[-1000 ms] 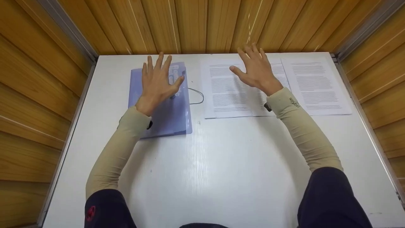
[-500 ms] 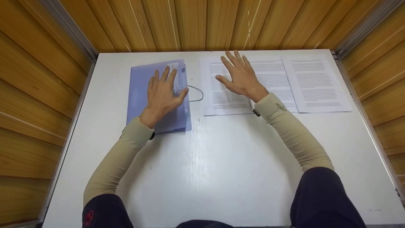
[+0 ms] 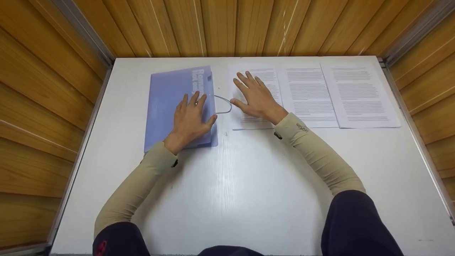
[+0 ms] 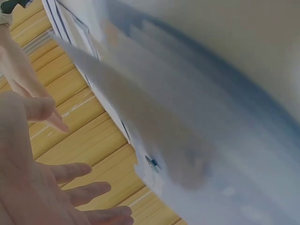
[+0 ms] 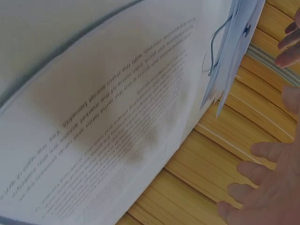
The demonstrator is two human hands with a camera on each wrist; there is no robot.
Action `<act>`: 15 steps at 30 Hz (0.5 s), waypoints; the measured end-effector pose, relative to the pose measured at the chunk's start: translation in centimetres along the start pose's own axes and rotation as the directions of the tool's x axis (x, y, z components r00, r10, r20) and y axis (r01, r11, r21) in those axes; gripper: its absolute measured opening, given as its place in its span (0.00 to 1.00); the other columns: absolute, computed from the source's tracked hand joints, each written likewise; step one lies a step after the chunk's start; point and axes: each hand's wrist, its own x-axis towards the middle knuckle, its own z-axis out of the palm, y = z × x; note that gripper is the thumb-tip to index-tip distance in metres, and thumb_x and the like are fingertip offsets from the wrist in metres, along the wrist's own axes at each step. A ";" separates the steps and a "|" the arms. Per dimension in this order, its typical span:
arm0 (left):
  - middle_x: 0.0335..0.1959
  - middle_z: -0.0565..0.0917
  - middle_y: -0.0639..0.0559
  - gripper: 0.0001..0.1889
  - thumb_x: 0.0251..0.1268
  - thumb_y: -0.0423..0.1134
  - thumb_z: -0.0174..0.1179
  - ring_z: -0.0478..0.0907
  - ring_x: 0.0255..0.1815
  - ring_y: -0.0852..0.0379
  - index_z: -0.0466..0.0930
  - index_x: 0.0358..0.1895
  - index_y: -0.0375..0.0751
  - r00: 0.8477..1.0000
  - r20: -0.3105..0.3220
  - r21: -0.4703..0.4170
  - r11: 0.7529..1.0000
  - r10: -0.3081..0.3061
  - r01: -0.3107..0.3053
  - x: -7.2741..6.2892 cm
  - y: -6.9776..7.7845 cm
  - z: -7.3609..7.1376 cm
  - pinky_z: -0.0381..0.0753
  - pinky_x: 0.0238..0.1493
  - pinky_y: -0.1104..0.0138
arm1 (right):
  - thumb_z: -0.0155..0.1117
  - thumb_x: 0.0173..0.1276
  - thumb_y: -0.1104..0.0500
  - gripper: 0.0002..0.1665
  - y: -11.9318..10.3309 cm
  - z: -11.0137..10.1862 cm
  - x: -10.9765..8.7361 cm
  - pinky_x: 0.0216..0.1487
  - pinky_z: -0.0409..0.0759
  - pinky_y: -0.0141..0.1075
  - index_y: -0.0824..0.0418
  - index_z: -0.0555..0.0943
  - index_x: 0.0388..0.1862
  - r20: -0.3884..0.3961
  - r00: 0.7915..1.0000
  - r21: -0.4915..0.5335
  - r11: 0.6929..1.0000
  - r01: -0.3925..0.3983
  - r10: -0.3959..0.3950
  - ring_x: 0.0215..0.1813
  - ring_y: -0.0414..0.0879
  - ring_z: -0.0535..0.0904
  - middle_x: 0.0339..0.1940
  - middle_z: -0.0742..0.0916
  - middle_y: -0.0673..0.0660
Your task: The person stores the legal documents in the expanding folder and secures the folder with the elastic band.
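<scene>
A translucent blue document folder (image 3: 165,103) lies on the left of the white table, with pale lettering near its right edge. From that edge a thin dark elastic cord (image 3: 227,103) loops out. Over the folder's lower right part hovers my left hand (image 3: 190,121), fingers spread; the left wrist view shows a gap beneath it. My right hand (image 3: 257,97), also spread, hangs above the leftmost stack of printed paper (image 3: 254,122). In the right wrist view that printed sheet (image 5: 117,112) carries the hand's shadow. Neither hand holds anything.
To the right lie a middle printed stack (image 3: 309,96) and a right printed stack (image 3: 362,99), side by side along the far part of the table (image 3: 227,199). Wooden slat walls (image 3: 249,28) stand at the back and both sides.
Both hands have come back toward the body and lower. The right hand has also shifted left, from over the middle papers to the leftmost stack; the left hand moved slightly right.
</scene>
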 end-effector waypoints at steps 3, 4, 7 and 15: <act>0.83 0.66 0.36 0.43 0.72 0.65 0.56 0.61 0.81 0.23 0.67 0.82 0.41 1.000 0.017 -0.002 1.000 0.003 -0.003 -0.4 0.2 0.5 0.70 0.74 0.34 | 0.44 0.83 0.29 0.49 -0.4 0.8 0.2 0.89 0.44 0.57 0.59 0.56 0.89 0.015 1.000 -0.002 1.000 0.023 -0.022 0.91 0.60 0.43 0.91 0.56 0.59; 0.82 0.67 0.36 0.43 0.72 0.65 0.57 0.62 0.81 0.24 0.67 0.81 0.41 1.000 0.019 0.001 1.000 0.006 -0.006 -0.5 0.3 0.7 0.72 0.73 0.34 | 0.44 0.83 0.30 0.49 -0.6 1.1 0.3 0.89 0.45 0.57 0.59 0.56 0.89 0.019 0.999 -0.006 1.000 0.031 -0.030 0.91 0.60 0.43 0.91 0.56 0.59; 0.80 0.70 0.36 0.42 0.71 0.64 0.58 0.66 0.78 0.27 0.70 0.79 0.39 1.000 0.026 0.020 1.000 0.006 -0.007 -0.7 0.5 1.2 0.77 0.68 0.35 | 0.45 0.83 0.31 0.49 -1.0 1.8 0.6 0.89 0.46 0.56 0.60 0.56 0.88 0.040 0.997 -0.016 0.998 0.062 -0.061 0.91 0.60 0.44 0.91 0.57 0.59; 0.73 0.76 0.35 0.39 0.71 0.61 0.60 0.77 0.66 0.29 0.75 0.74 0.35 0.999 0.015 0.080 0.996 -0.037 0.036 -1.2 1.0 2.0 0.85 0.55 0.40 | 0.49 0.83 0.32 0.50 -2.0 3.5 1.7 0.89 0.46 0.52 0.61 0.55 0.88 0.129 0.982 0.007 0.990 0.139 -0.139 0.91 0.58 0.45 0.91 0.56 0.59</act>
